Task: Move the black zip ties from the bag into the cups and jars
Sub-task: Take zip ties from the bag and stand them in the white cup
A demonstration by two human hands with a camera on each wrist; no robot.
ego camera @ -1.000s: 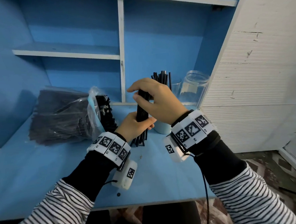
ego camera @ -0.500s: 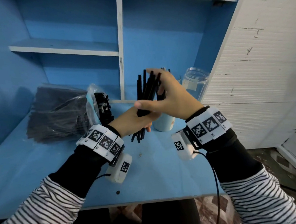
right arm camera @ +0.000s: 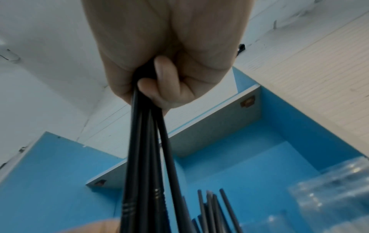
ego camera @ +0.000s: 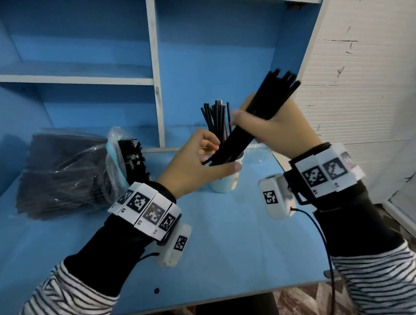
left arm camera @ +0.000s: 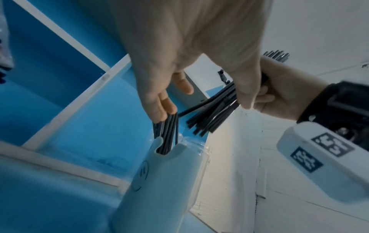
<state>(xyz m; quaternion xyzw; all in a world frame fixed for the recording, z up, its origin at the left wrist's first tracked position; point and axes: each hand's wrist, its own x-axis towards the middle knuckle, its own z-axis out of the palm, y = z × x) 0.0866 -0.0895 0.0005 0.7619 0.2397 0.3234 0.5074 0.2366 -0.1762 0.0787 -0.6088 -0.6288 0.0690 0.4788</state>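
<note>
Zip ties (ego camera: 261, 119), gripped by the right hand (ego camera: 279, 130), are angled above the cup (ego camera: 224, 180); the left hand (ego camera: 193, 168) is open beside it; lowering into the cup is needed.

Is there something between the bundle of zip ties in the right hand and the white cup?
Yes. The open left hand is beside the black zip-tie bundle's lower ends above the white cup, which already holds upright black ties filling part of its mouth.
</note>
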